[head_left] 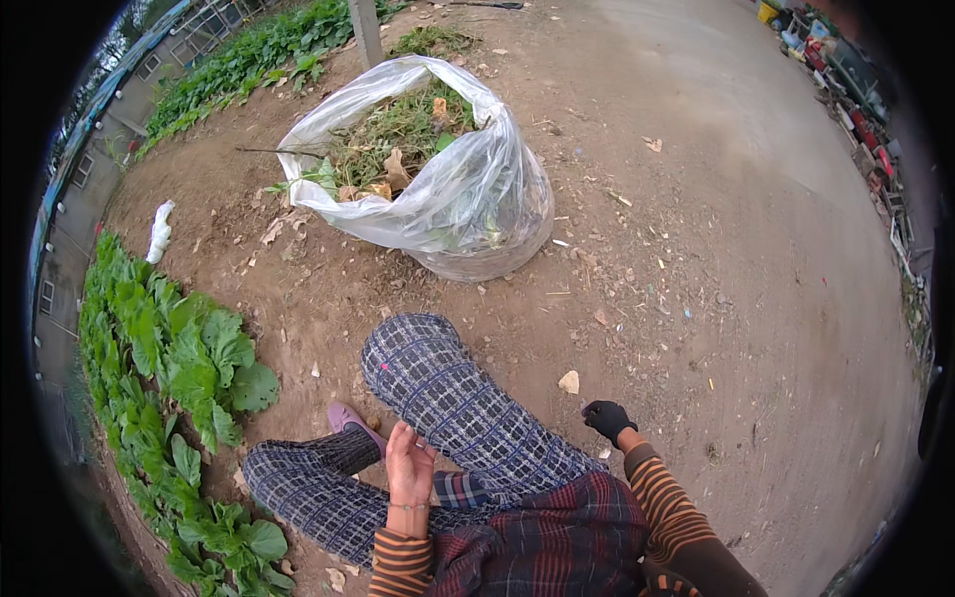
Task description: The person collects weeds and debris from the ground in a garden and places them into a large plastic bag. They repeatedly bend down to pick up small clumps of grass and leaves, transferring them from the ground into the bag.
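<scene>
My bare left hand (410, 464) rests by the inner side of my raised knee, with its fingers bent; whether anything lies between them is hidden. My right hand (608, 419), in a black glove, hangs low over the dirt on the other side, its fingers curled and partly hidden from view. Near it on the ground lies a pale dry leaf or chip (569, 382). In front of my knees stands a large clear plastic bag (485, 201), its mouth wide and filled with cut weeds (395, 134) and dry brown leaves. A thin twig (280, 151) sticks out over its rim.
Leafy green vegetables (201, 358) grow in a row at the left. A white object (160, 231) lies beyond them. A concrete post (365, 33) stands behind the bag, beside more green plants (254, 67). Mixed clutter (858, 112) lines the right edge of the dirt yard.
</scene>
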